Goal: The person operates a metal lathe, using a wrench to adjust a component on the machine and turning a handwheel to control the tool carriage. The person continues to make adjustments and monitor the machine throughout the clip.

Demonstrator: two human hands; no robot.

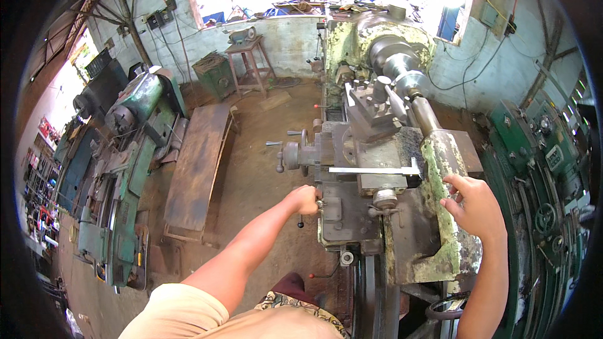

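Observation:
A large metal lathe point(352, 213) with flaking pale-green paint stands before me. At the left edge of its carriage, my left hand point(304, 199) is closed by a small metal fitting; what its fingers grip is mostly hidden. My right hand point(472, 204) hovers by the tailstock point(440, 198), fingers curved and apart, holding nothing. A vernier caliper point(370, 170) lies across the carriage between my hands, its jaws toward the tailstock. Beyond it are the tool post point(380, 91) and the chuck point(392, 53), with a shiny round metal workpiece point(411, 81) between chuck and tailstock.
A crank handwheel point(292, 156) juts out on the carriage's left. Further left are a long wooden bench point(200, 163) and a green lathe point(135, 132). Green machines point(534, 150) line the right side. A small table point(246, 56) with a bench grinder point(242, 36) stands by the far wall.

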